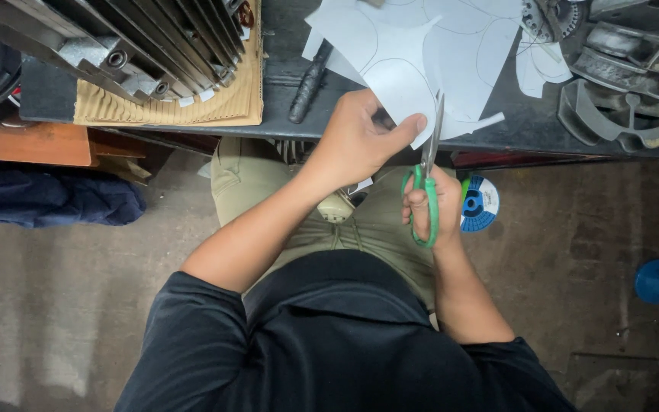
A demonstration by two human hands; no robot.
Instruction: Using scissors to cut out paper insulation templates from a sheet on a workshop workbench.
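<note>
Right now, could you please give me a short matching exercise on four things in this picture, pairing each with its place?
1. scissors
2. paper sheet
3. blue disc
4. corrugated cardboard

a. on the floor beside the right hand
b. under the finned metal part
c. pinched by the left hand
d. held in the right hand

Pairs: 1-d, 2-c, 3-a, 4-b

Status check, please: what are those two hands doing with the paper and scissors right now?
Left hand pinching grey paper sheet at its edge. Right hand gripping green-handled scissors, blades up into the paper. Nothing blocking the cut.
</note>
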